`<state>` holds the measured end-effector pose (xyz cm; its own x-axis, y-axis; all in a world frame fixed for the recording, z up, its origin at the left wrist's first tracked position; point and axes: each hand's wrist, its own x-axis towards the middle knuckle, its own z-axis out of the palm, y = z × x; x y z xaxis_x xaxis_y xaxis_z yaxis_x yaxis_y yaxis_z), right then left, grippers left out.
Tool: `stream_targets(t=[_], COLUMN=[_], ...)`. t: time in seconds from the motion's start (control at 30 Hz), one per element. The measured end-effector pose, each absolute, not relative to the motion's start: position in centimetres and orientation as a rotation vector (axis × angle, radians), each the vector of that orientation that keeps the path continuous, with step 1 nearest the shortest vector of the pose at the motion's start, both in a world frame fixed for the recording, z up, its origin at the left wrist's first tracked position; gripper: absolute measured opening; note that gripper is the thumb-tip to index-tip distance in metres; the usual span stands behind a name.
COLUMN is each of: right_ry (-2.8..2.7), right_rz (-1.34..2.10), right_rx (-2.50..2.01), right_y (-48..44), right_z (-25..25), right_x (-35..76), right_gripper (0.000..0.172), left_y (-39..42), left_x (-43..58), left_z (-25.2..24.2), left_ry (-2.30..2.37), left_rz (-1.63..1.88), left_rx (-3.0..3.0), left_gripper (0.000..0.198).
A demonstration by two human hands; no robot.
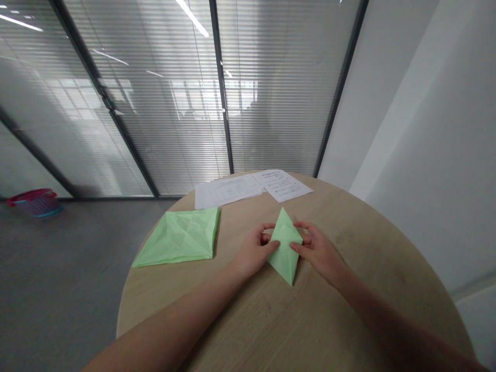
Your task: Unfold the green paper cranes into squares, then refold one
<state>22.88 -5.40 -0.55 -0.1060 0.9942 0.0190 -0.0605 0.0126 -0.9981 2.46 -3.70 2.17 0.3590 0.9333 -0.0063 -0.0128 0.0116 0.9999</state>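
Note:
A folded green paper (285, 235), shaped like a tall diamond, is held just above or on the round wooden table; its exact height is unclear. My left hand (256, 251) grips its left edge, thumb on the front and fingers behind. On the right edge, my right hand (318, 252) pinches it the same way, thumb on the front face. The paper's lower tip points toward me. Further left lies a larger green sheet stack (178, 236) with crease marks across its top.
Printed white sheets (228, 191) and another printed page (282, 184) lie at the far edge of the table (368, 243). A red and blue basket (36, 202) stands on the floor at left. Glass panels with blinds rise behind, and a white wall is at right.

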Motion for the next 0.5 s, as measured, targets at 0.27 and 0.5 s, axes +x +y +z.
stream_targets(t=[0.27, 0.5], right_ry=[-1.200, -1.099], right_rz=[1.550, 1.627], right_rx=[-0.970, -0.933], right_y=[-5.7, -5.8], right_z=[-0.2, 0.3], right_x=[22.5, 22.8], right_gripper=[0.061, 0.049], left_y=[-4.4, -4.0], left_x=[2.2, 1.3], left_z=[2.6, 3.6], left_ry=[0.981, 0.844], left_rz=[0.978, 0.879], left_rx=[1.780, 1.717], left_gripper=[0.033, 0.032])
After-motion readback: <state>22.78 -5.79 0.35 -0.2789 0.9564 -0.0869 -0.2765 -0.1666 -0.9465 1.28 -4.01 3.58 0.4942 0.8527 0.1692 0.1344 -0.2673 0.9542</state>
